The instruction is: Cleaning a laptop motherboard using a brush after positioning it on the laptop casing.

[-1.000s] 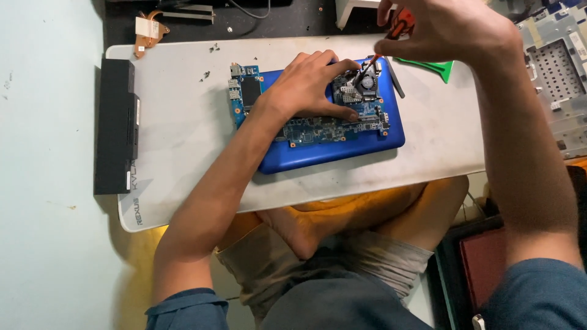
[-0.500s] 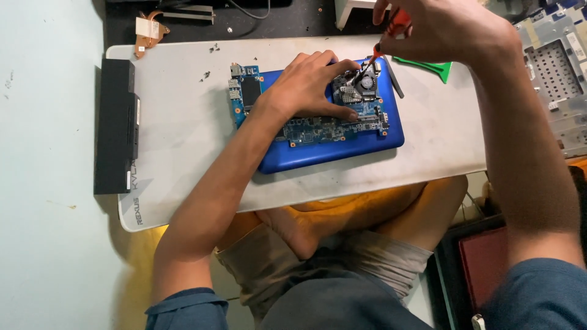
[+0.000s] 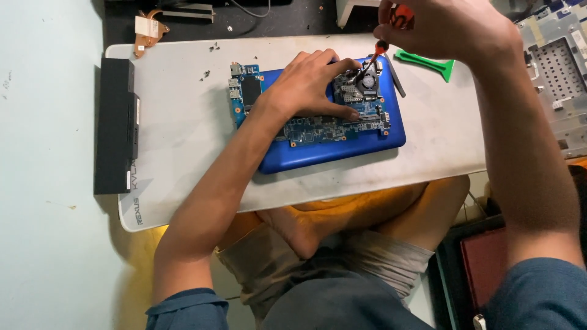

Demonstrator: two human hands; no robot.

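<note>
A blue circuit board (image 3: pixel 318 125) lies on a blue laptop shell (image 3: pixel 342 146) on a white low table (image 3: pixel 183 134). My left hand (image 3: pixel 309 85) presses flat on the board, fingers spread beside the small cooling fan (image 3: pixel 365 81). My right hand (image 3: pixel 440 27) grips a screwdriver with a red and black handle (image 3: pixel 380 49), its tip down on the fan area at the board's upper right.
A black laptop battery (image 3: pixel 114 125) lies along the table's left edge. A green plastic pry tool (image 3: pixel 428 62) rests at the upper right, with a dark slim tool (image 3: pixel 396 78) beside the laptop. Loose screws (image 3: pixel 206 73) sit near the top. A grey laptop chassis (image 3: pixel 556 79) lies right of the table.
My right hand has shifted slightly on the screwdriver handle; the left hand stays pressed on the board. Otherwise little has moved.
</note>
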